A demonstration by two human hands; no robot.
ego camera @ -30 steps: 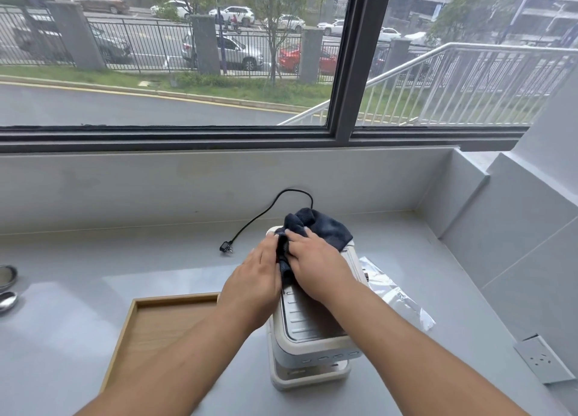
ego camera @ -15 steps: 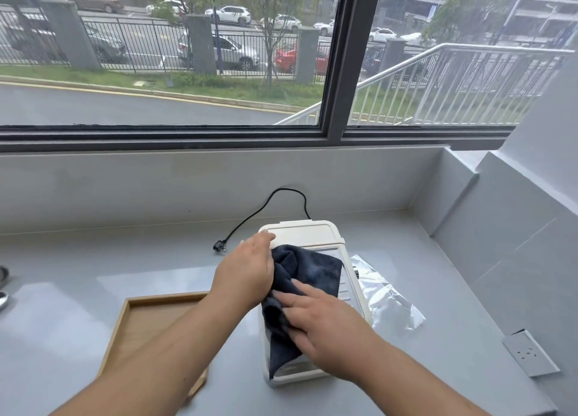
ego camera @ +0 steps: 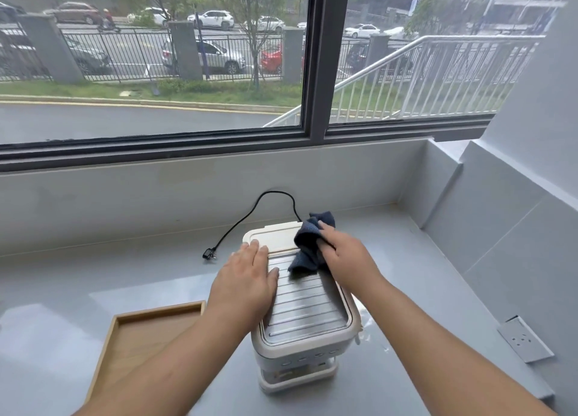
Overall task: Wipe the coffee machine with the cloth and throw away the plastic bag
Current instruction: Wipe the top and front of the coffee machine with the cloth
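A dark blue cloth (ego camera: 308, 247) bunched on the cream coffee machine (ego camera: 300, 306), centre frame.
The right hand (ego camera: 347, 259) gripped the cloth against the machine's ribbed metal top; the left hand (ego camera: 247, 278) lay flat, fingers straight, on its left edge. A wooden tray (ego camera: 137, 337) sat lower left, a black power cord (ego camera: 247, 218) behind.

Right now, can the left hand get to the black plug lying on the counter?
Probably yes. The left hand rests flat on the coffee machine, holding nothing, and the plug lies on bare counter just to its left with nothing between them.
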